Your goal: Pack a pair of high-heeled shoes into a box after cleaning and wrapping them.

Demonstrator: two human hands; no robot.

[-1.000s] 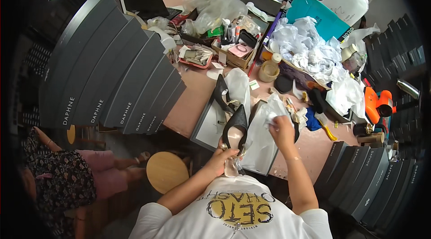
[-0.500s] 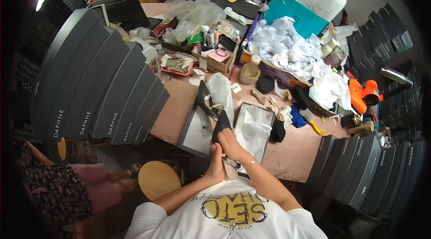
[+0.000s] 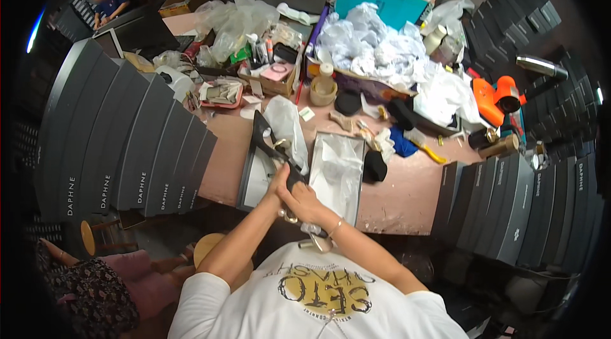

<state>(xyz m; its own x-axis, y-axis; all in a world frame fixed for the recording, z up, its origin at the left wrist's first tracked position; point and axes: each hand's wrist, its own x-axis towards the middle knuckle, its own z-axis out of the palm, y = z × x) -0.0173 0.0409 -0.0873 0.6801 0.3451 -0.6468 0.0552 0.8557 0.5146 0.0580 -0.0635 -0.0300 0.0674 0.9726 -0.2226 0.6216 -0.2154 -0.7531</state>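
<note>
Workbench (image 3: 407, 202) cluttered, dark box stacks (image 3: 133, 141) flanking, wooden stool (image 3: 210, 250) below

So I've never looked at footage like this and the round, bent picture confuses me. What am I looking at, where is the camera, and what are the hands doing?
No machine here: a person works with two bare hands. The camera sits on their head and looks down, so you see their white shirt at the bottom and both forearms reaching up into the picture. The wide lens bends straight edges, which is why the stacks of dark boxes curve.

The left hand and right hand are close together over the near edge of a brown table. Between them they hold a black high-heeled shoe. Under it lies an open shoebox lined with white tissue paper.

Further back the table is crowded: crumpled white paper, clear plastic bags, an orange tool and small containers. Another person sits at lower left.
</note>
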